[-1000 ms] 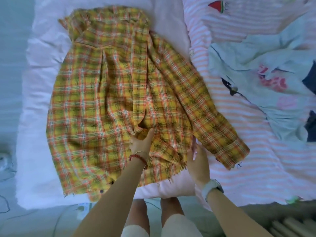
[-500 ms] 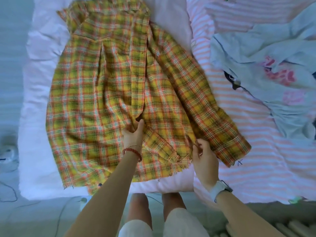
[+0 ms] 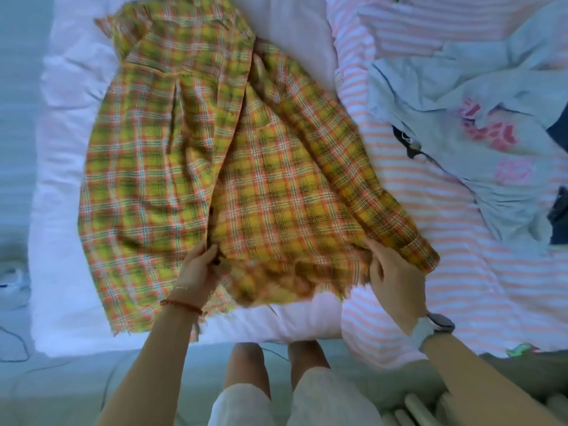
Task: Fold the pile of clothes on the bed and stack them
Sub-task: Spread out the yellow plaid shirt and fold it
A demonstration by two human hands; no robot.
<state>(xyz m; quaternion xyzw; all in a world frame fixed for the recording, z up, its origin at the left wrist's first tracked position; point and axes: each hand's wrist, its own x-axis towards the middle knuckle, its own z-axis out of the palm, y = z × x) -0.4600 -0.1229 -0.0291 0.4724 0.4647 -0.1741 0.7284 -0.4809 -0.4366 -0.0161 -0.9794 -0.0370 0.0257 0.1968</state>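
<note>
The left hand (image 3: pixel 199 269) pinches the bottom edge of the plaid shirt (image 3: pixel 196 155) near its middle, and the right hand (image 3: pixel 390 272) grips the same frayed edge at the corner just beside the cuff of the sleeve (image 3: pixel 353 167). The shirt lies spread on the white part of the bed (image 3: pixel 61 210), with its bottom edge close to the person and its collar far away. This looks like the start of a fold. To do it well, both hands should hold tight, pull the edge straight so the bumps go flat, and lift together so one side does not sag. The sleeve lying past the right hand should be tucked over the shirt first, or it will stick out. Some things are hard to see. The cloth between the hands is blurry. The far side of the shirt is partly bunched, so the collar and other sleeve are not clear. Beyond the sleeve, a pale blue garment (image 3: pixel 479 118) lies crumpled on the striped blanket (image 3: pixel 430 272), cut off at the picture's side.
</note>
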